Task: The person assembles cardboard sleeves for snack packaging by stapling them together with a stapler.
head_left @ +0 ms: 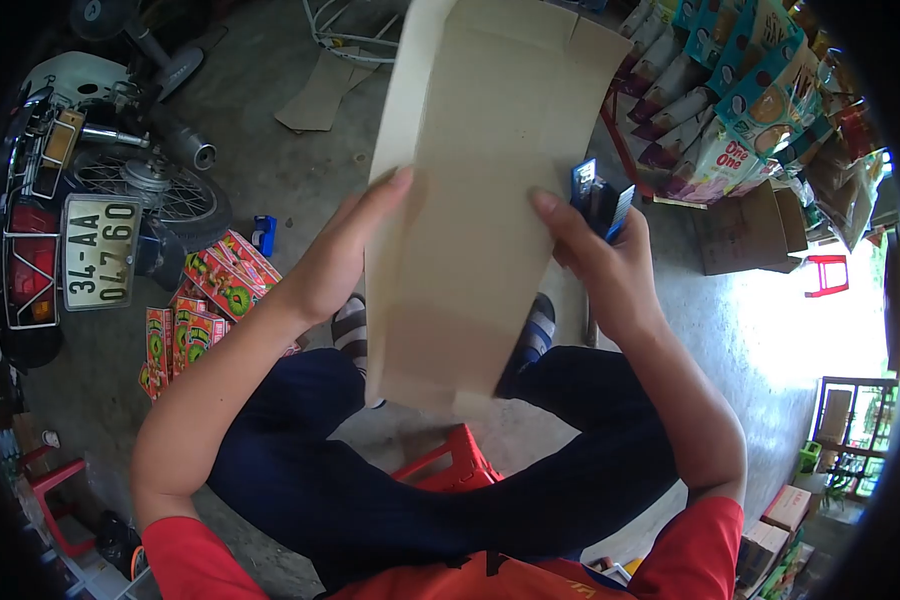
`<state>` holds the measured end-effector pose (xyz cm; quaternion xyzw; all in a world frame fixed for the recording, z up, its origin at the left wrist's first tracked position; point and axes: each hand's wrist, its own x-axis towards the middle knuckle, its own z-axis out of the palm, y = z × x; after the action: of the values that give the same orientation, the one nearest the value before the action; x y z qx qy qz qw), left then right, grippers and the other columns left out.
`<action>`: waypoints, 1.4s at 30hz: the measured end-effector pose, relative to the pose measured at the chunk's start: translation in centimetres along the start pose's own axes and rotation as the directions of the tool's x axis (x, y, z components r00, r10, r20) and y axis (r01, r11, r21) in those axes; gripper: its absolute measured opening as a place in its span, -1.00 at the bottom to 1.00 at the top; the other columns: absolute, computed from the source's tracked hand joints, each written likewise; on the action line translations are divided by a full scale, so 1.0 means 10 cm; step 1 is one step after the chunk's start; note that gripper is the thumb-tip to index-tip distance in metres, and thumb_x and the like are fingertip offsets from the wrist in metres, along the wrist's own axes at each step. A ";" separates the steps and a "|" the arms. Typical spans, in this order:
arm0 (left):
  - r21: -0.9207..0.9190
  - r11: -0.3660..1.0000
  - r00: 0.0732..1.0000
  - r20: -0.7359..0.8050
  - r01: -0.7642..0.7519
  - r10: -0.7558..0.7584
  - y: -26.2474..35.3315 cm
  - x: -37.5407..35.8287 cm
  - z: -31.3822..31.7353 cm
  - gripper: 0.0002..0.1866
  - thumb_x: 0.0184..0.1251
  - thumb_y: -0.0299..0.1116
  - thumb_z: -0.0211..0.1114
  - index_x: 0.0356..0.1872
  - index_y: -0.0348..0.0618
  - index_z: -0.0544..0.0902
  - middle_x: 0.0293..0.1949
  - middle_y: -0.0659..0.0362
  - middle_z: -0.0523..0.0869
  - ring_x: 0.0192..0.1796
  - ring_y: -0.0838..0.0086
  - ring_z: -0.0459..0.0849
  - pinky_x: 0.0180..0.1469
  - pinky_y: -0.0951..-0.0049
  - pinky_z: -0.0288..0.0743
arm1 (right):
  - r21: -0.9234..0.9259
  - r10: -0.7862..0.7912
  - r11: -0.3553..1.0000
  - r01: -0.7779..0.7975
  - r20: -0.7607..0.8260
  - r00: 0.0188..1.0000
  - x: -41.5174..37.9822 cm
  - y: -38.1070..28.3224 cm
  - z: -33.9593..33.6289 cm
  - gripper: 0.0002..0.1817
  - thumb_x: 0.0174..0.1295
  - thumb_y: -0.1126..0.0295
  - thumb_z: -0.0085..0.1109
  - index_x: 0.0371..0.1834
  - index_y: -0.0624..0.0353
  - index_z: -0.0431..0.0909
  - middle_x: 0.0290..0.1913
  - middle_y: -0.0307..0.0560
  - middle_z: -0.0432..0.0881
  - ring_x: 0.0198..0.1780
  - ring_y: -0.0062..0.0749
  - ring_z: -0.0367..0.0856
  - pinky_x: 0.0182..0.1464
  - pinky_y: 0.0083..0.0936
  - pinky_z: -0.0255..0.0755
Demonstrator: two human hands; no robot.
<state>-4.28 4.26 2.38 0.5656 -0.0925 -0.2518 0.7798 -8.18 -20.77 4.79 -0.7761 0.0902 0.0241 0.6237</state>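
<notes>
While seated | both hands (345, 260) (600, 265) hold flattened cardboard box (480, 190) upright

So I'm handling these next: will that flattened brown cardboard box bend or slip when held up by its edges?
The flattened brown cardboard box probably stays fairly stiff: it stands flat between the left hand and right hand. It likely folds at its visible creases. Its matte surface seems unlikely to slip.

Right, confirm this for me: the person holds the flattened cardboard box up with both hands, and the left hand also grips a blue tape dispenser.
One detail is wrong. Both hands hold the flattened cardboard box, but the blue tape dispenser is gripped in the right hand, not the left hand, which holds only the cardboard. The head view shows it.
</notes>
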 end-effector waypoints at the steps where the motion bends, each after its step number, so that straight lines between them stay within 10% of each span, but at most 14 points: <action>1: -0.090 0.996 1.000 -0.020 0.018 -0.020 0.01 -0.02 0.04 -0.40 0.75 0.06 -0.02 0.36 -0.31 0.57 0.15 0.12 0.74 0.23 0.56 0.66 0.31 0.46 0.45 | 0.011 -0.005 1.000 0.005 0.007 1.000 0.02 0.00 -0.03 -0.57 0.35 0.06 0.51 -0.46 0.09 0.54 -0.55 -0.42 0.46 -0.48 -0.74 0.41 -0.40 -0.61 0.24; 7: -0.006 0.991 0.983 0.131 0.134 -0.132 0.01 -0.06 -0.20 -0.43 0.68 0.00 0.11 0.35 -0.33 0.58 0.20 0.13 0.73 0.22 0.51 0.69 0.36 0.43 0.45 | -0.074 -0.048 0.996 0.055 0.095 0.994 0.11 0.02 -0.10 -0.61 0.39 0.06 0.46 -0.38 0.13 0.59 -0.53 -0.41 0.47 -0.46 -0.72 0.43 -0.37 -0.59 0.27; 11: 0.018 0.999 0.998 -0.048 0.040 -0.039 0.06 -0.10 -0.17 -0.45 0.63 -0.03 0.19 0.35 -0.30 0.57 0.20 0.13 0.73 0.19 0.52 0.70 0.33 0.42 0.48 | -0.279 -0.241 0.908 0.312 0.262 0.935 0.14 0.04 -0.11 -0.62 0.40 0.07 0.44 -0.23 0.20 0.66 -0.46 -0.37 0.53 -0.37 -0.69 0.47 -0.29 -0.56 0.33; 23: 0.291 0.950 0.994 0.018 -0.112 0.112 -0.02 -0.18 0.08 -0.47 0.73 -0.03 0.12 0.37 -0.29 0.56 0.20 0.12 0.73 0.20 0.50 0.69 0.22 0.43 0.56 | -0.354 -0.313 0.886 0.300 0.022 0.950 0.09 -0.14 -0.03 -0.58 0.37 0.07 0.48 -0.11 0.27 0.71 -0.36 -0.33 0.67 -0.30 -0.69 0.53 -0.21 -0.57 0.42; 32: 0.444 0.876 0.964 -0.087 -0.189 0.252 -0.11 -0.18 0.11 -0.46 0.77 0.00 0.04 0.34 -0.34 0.56 -0.04 0.07 0.80 -0.02 0.49 0.74 0.07 0.41 0.57 | 0.014 -0.034 0.999 0.033 0.031 0.999 -0.04 -0.20 0.13 -0.66 0.39 0.09 0.45 -0.30 0.15 0.68 -0.59 -0.39 0.48 -0.55 -0.73 0.41 -0.47 -0.62 0.22; 33: 0.466 0.864 0.960 -0.092 -0.194 0.265 -0.11 -0.18 0.10 -0.47 0.77 -0.02 0.04 0.35 -0.34 0.55 -0.05 0.05 0.80 -0.04 0.47 0.75 0.06 0.40 0.57 | 0.040 0.019 0.999 -0.020 0.026 0.999 -0.05 -0.17 0.16 -0.60 0.47 0.12 0.36 0.10 0.26 0.62 -0.66 -0.34 0.36 -0.61 -0.63 0.30 -0.41 -0.56 0.23; 42: 0.642 0.685 0.923 0.097 -0.343 0.371 -0.22 -0.27 0.22 -0.32 0.49 -0.61 0.06 0.63 -0.18 0.24 0.26 -0.23 0.64 0.24 -0.08 0.71 0.28 0.18 0.54 | 0.153 0.012 0.988 -0.009 -0.022 1.000 -0.21 -0.23 0.29 -0.68 0.51 0.13 0.30 -0.27 0.16 0.56 -0.72 -0.34 0.32 -0.66 -0.63 0.26 -0.41 -0.54 0.29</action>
<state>-8.22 3.23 1.50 0.7757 -0.2660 -0.0357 0.5712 -9.67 -17.20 6.70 -0.7259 0.1029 0.0116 0.6800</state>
